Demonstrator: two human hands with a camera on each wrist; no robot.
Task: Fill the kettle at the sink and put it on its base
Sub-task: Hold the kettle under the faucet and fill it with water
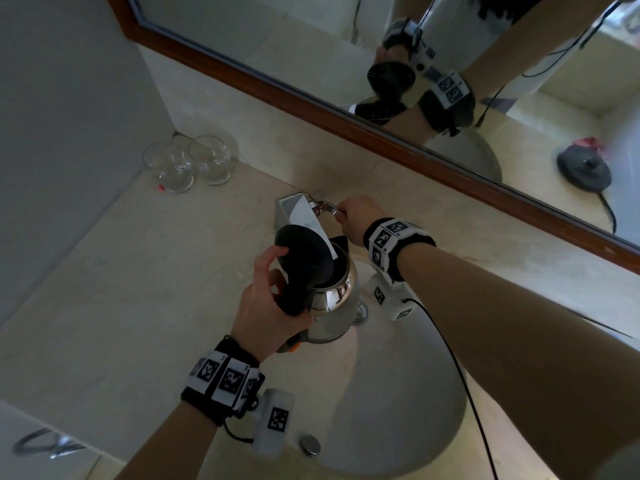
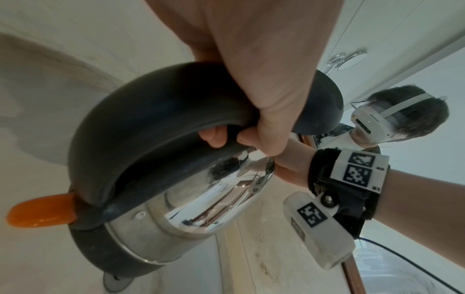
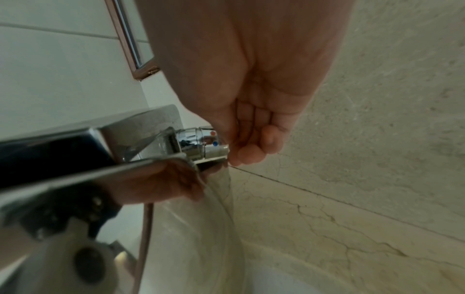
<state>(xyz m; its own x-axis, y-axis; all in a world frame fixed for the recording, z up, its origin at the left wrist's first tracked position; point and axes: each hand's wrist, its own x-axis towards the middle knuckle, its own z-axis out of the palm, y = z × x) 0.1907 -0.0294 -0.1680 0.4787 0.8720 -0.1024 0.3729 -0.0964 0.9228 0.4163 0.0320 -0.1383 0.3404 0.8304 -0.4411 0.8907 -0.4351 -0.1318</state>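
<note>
A shiny steel kettle (image 1: pixel 337 296) with a black handle and an orange switch (image 2: pixel 42 210) hangs over the sink basin (image 1: pixel 398 393). Its black lid (image 1: pixel 304 251) stands open, and the mouth sits right under the chrome tap spout (image 1: pixel 299 214). My left hand (image 1: pixel 273 306) grips the kettle handle (image 2: pixel 151 129), fingers wrapped round it. My right hand (image 1: pixel 356 220) reaches to the tap lever (image 3: pixel 208 143) and pinches its end with curled fingers. No water stream shows. The black kettle base (image 1: pixel 585 169) appears only as a reflection in the mirror, on the counter to the right.
Two empty glasses (image 1: pixel 188 164) stand at the counter's back left corner by the wall. A wood-framed mirror (image 1: pixel 346 109) runs behind the tap. A chrome drain (image 1: pixel 360 311) sits in the basin, a chrome knob (image 1: pixel 310 445) at its near rim. Wrist-camera cables trail over the sink.
</note>
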